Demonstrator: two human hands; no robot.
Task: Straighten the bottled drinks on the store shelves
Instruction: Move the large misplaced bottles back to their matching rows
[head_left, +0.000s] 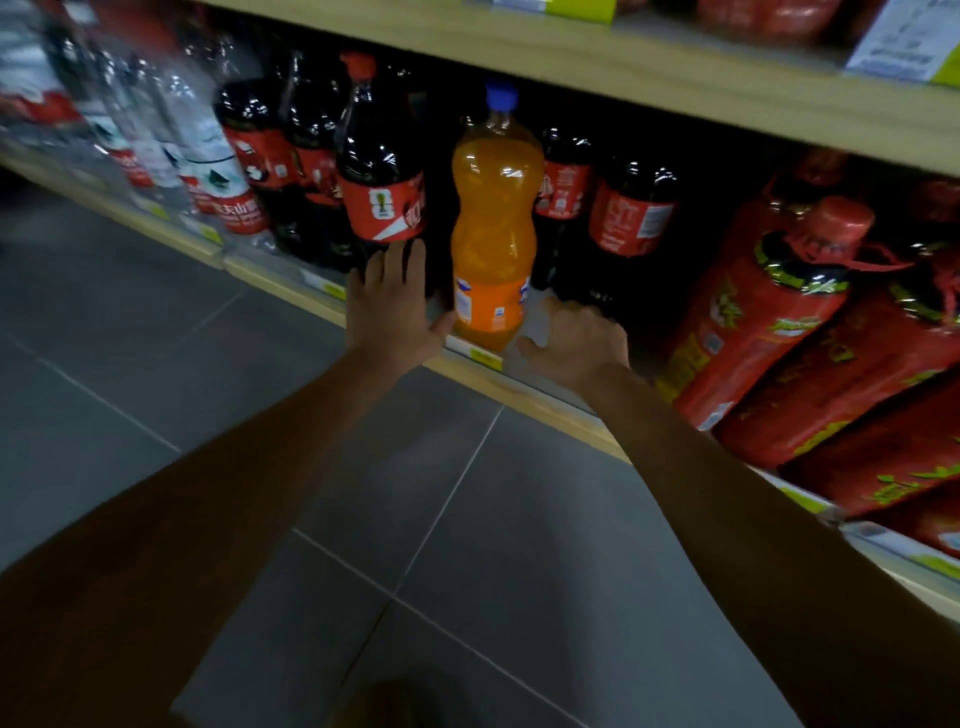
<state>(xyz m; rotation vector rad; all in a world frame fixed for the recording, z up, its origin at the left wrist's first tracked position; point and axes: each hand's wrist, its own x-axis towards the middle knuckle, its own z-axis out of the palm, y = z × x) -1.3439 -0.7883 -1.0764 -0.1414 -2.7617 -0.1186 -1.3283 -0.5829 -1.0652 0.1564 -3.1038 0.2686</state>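
I see the orange bottle (493, 208) standing upright at the front edge of the lower shelf (545, 400), blue cap on top. My left hand (387, 306) is just left of its base, fingers straight and spread, thumb against its label, gripping nothing. My right hand (576, 338) sits just right of the base, fingers loosely curled, empty. Cola bottles (382, 171) stand left of and behind it, and red packs (753, 322) lean further right.
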